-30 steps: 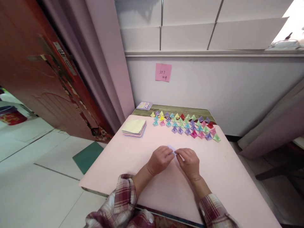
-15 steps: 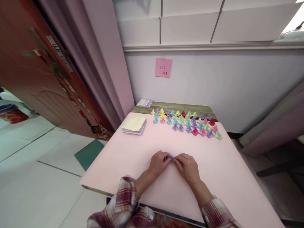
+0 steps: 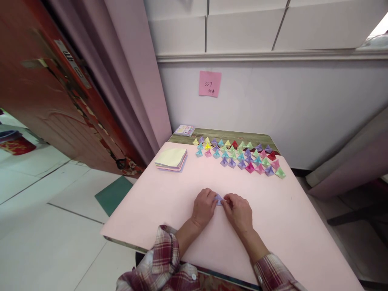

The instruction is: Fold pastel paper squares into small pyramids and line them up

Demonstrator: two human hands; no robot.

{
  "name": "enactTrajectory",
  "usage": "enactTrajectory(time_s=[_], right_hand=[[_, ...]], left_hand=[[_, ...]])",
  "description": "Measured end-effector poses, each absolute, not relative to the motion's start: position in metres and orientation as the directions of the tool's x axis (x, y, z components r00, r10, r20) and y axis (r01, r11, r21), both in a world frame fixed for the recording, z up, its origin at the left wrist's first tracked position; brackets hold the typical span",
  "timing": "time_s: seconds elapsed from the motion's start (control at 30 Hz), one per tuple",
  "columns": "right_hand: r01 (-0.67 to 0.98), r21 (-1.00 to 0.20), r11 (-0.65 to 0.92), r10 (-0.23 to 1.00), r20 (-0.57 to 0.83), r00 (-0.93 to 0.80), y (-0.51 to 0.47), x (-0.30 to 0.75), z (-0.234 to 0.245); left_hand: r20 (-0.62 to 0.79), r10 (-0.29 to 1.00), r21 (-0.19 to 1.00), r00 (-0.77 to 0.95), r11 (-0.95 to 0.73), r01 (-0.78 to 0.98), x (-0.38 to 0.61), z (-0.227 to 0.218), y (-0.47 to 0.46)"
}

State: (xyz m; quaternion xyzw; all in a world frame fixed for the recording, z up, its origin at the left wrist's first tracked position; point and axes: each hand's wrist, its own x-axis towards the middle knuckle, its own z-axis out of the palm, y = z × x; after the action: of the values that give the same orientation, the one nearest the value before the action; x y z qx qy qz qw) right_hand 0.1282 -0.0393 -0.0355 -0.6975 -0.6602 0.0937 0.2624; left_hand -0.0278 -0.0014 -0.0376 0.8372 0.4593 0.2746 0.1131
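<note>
Lavender paper, folded into a small pointed piece [image 3: 218, 199], sits between both hands near the middle of the pale pink tabletop covering [image 3: 169, 198]. Curled fingers of the left hand [image 3: 204, 207] close on its left edge; the right hand [image 3: 239, 212] has its thumb and forefinger nearly together, gripping its right corner. Beyond them, small multicoloured folded-paper pyramids [image 3: 240, 157] stand in uneven rows toward the far edge. Left of these lies a stack of square paper sheets [image 3: 171, 157], pale yellow on top.
</note>
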Motion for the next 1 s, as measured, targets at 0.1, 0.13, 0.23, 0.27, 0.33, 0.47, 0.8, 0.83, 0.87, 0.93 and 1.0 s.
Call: enactTrajectory(time_s=[0.1, 0.13, 0.23, 0.27, 0.33, 0.47, 0.8, 0.83, 0.87, 0.93, 1.0], right_hand=[[0.889, -0.457, 0.03, 0.965, 0.245, 0.094, -0.04, 0.128, -0.038], [0.895, -0.444, 0.046, 0.963, 0.259, 0.079, -0.04, 0.128, -0.039], [0.912, -0.383, 0.148, 0.951, 0.309, -0.025, -0.04, 0.126, -0.039], [0.913, -0.36, 0.192, 0.945, 0.32, -0.072, -0.039, 0.125, -0.039], [0.908, -0.317, 0.273, 0.93, 0.33, -0.164, -0.038, 0.123, -0.04], [0.899, -0.27, 0.344, 0.912, 0.325, -0.251, -0.035, 0.121, -0.044], [0.907, -0.331, 0.26, 0.96, 0.194, -0.204, -0.028, 0.115, -0.019], [0.907, -0.352, 0.231, 0.97, 0.153, -0.187, -0.025, 0.115, -0.015], [0.906, -0.376, 0.197, 0.98, 0.105, -0.17, -0.022, 0.114, -0.011], [0.911, -0.407, 0.067, 0.997, 0.001, -0.072, -0.014, 0.113, -0.005], [0.916, -0.401, -0.001, 0.998, -0.052, -0.021, -0.004, 0.112, -0.002]], left_hand=[[0.339, 0.769, 0.281, 0.542, -0.633, 0.722, -0.028, -0.04, -0.006], [0.335, 0.747, 0.237, 0.575, -0.657, 0.716, -0.028, -0.041, -0.008], [0.338, 0.694, 0.176, 0.636, -0.711, 0.681, -0.032, -0.04, -0.015], [0.341, 0.683, 0.179, 0.646, -0.722, 0.669, -0.034, -0.04, -0.017], [0.346, 0.677, 0.197, 0.65, -0.73, 0.655, -0.037, -0.039, -0.021], [0.322, 0.676, 0.199, 0.663, -0.733, 0.65, -0.041, -0.038, -0.025], [0.313, 0.669, 0.095, 0.675, -0.729, 0.678, -0.039, -0.043, -0.033], [0.324, 0.665, 0.102, 0.673, -0.732, 0.674, -0.04, -0.043, -0.034], [0.332, 0.663, 0.113, 0.671, -0.734, 0.669, -0.041, -0.044, -0.034], [0.34, 0.662, 0.143, 0.668, -0.738, 0.659, -0.043, -0.042, -0.035], [0.344, 0.667, 0.17, 0.661, -0.736, 0.655, -0.045, -0.039, -0.036]])
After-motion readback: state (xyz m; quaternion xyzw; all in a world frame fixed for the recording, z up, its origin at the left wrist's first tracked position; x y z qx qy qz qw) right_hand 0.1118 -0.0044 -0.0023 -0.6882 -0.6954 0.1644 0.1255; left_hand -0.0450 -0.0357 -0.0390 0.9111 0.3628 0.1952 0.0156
